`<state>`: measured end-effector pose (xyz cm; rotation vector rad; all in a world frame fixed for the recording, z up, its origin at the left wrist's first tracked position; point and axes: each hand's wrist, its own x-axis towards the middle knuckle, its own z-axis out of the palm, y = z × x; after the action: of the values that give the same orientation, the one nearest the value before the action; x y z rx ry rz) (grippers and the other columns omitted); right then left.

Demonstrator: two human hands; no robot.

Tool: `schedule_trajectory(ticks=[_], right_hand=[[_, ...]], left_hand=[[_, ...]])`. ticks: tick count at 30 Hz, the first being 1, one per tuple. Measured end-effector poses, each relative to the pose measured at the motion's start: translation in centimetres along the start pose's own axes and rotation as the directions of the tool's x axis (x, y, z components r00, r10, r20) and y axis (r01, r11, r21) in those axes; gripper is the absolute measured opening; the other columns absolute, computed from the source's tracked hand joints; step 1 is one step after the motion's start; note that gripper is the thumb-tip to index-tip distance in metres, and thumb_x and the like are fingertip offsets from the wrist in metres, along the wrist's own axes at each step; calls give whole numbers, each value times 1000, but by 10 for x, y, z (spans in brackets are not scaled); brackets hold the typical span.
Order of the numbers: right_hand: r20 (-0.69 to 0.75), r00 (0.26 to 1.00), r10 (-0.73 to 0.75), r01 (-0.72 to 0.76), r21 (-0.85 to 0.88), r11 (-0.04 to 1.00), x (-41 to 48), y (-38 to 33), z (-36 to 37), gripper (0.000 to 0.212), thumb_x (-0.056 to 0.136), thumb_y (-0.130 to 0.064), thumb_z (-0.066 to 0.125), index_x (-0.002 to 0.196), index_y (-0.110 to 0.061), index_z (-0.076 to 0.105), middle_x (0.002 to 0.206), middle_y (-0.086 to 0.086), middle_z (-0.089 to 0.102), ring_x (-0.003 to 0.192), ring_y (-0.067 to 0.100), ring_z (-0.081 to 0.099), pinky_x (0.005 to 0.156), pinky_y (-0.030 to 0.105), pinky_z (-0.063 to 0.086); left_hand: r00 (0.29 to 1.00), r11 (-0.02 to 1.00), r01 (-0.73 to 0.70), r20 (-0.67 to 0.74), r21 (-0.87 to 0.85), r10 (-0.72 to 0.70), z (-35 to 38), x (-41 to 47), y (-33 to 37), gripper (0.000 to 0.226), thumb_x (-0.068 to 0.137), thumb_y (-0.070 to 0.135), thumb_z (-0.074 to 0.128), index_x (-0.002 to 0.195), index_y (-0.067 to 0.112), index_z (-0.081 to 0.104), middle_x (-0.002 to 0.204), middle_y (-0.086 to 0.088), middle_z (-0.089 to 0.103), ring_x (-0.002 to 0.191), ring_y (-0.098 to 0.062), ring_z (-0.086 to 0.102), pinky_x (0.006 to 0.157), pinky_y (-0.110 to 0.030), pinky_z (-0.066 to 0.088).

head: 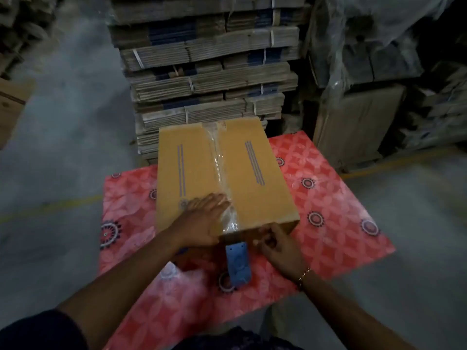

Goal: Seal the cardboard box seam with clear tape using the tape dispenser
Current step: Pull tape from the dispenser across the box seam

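A tan cardboard box (252,188) lies on a red patterned table (328,210). Clear tape (219,168) runs along its centre seam from the far end to the near edge. My left hand (204,218) rests flat on the box top, fingertips on the tape near the near end. The blue tape dispenser (237,263) sits just below the seam, against the box's near face. My right hand (278,248) is curled right beside it at the box's near edge. I cannot see whether its fingers grip the dispenser.
Tall strapped bundles of flattened cartons (207,72) stand right behind the table. Plastic-wrapped boxes (366,72) fill the right side, and another carton (12,104) sits at the left. Grey concrete floor (63,160) with a yellow line surrounds the table.
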<state>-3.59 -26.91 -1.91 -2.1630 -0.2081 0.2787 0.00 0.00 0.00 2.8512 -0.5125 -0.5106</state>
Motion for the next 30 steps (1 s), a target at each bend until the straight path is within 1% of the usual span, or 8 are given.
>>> schedule_trajectory(ticks=[2,5,9,13,20,23,27,30], right_hand=[[19,997,75,-75,2,997,-10,7,22,46,79,-44,75,116,-29,51,92,-7,68,82,10,65,75,44,55],[71,991,110,-110,-4,994,-26,14,56,81,72,-56,77,138,-30,38,131,-4,55,117,15,56,90,42,53],[83,977,199,-202,27,979,-29,12,82,98,66,-55,80,147,-28,30,140,-3,53,125,18,55,94,44,53],[54,969,242,-245,46,968,-36,11,93,85,74,-46,75,146,-26,34,130,-3,65,112,23,66,85,42,57],[-7,976,217,-216,71,974,-60,7,83,91,69,-61,75,145,-38,28,132,-17,57,111,9,62,86,36,56],[-47,971,235,-233,53,971,-64,1,85,79,69,-57,75,135,-40,35,116,-15,67,94,10,68,75,39,60],[-73,975,211,-212,-3,977,-68,-7,82,67,72,-66,68,124,-37,37,103,-17,65,83,8,67,59,22,49],[-104,970,220,-224,-26,974,-72,-12,79,64,72,-64,66,123,-34,40,106,-10,69,85,15,69,65,34,57]], left_hand=[[999,995,-53,-10,88,54,11,5,-2,109,78,54,67,162,33,1,173,5,-10,159,-17,-9,125,-49,1],[997,989,-29,-65,145,39,34,7,-2,113,73,53,64,162,33,-3,172,6,-12,156,-14,-16,125,-53,3],[967,972,-19,-242,235,78,51,5,-3,108,72,61,54,163,26,8,173,1,7,159,-21,6,123,-57,18],[954,967,-5,-288,253,80,53,5,-2,104,75,59,53,163,24,11,173,-1,12,159,-22,13,123,-55,19],[942,974,3,-328,226,73,53,5,1,91,91,76,35,162,23,16,173,-1,13,159,-21,14,124,-55,19],[938,965,9,-337,262,82,56,5,1,89,92,74,36,162,22,18,172,-2,16,158,-23,18,122,-56,23],[943,965,27,-328,260,62,55,6,3,90,92,80,27,161,23,20,171,-2,21,157,-23,21,121,-57,26],[949,965,32,-312,262,53,53,6,5,90,92,82,20,160,23,21,171,-3,23,157,-23,21,122,-56,25]])
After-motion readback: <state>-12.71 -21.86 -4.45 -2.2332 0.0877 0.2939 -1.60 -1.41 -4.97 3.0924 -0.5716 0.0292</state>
